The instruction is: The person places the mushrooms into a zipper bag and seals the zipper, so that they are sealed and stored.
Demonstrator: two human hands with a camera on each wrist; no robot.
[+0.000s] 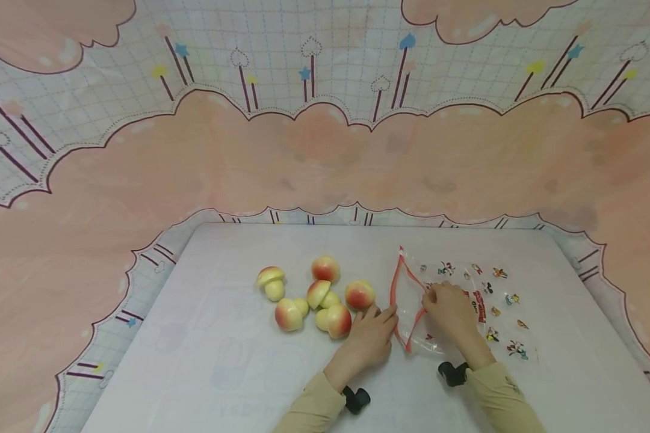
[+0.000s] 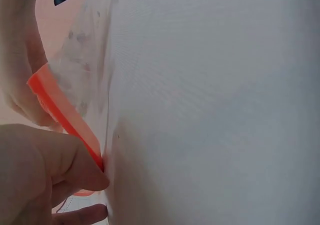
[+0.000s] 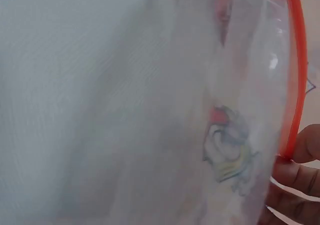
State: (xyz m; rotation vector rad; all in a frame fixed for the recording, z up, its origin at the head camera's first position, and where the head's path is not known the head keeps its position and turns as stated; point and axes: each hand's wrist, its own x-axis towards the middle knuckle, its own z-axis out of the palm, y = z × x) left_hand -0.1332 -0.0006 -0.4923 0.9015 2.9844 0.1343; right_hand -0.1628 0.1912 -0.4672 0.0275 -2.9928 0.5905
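The left hand and the right hand each pinch one side of the red zip edge of the clear printed bag, so its mouth stands open toward the toy mushrooms just beside it.

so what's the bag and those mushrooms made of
Bag: thin clear plastic film, glossy and crinkled, printed with cartoons, with an orange zip strip that looks like stiffer plastic. Mushrooms: toys, probably soft foam or plastic; smooth, matt, painted red to yellow.
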